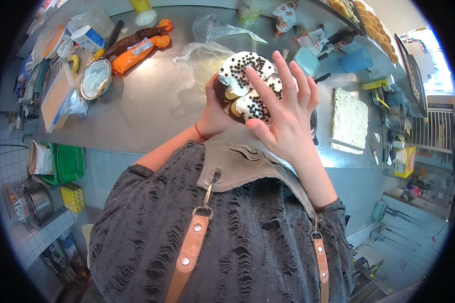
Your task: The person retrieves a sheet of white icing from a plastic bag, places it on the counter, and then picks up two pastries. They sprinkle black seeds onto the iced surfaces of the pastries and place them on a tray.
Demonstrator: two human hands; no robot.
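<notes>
In my left hand (216, 112) I hold a dessert (239, 72) in rounded portions, topped with white cream and dotted with small dark chocolate balls. Its lower side looks dark brown with pale yellowish parts; the rest is hidden behind my hands. My right hand (290, 108) is spread over the dessert's right side, fingers stretched apart. Whether a fingertip touches the topping I cannot tell. Behind the dessert, crumpled clear plastic (199, 60) lies on the steel table (141, 111), and a clear piping bag (222, 31) is farther back.
Orange-wrapped packages (140, 54) and a bowl with white residue (96, 79) stand at the left. To the right are a pale, rough-surfaced slab (350, 117), a teal container (307, 61), and a blue cup (356, 61). Baked pieces (374, 28) line a shelf at the back right.
</notes>
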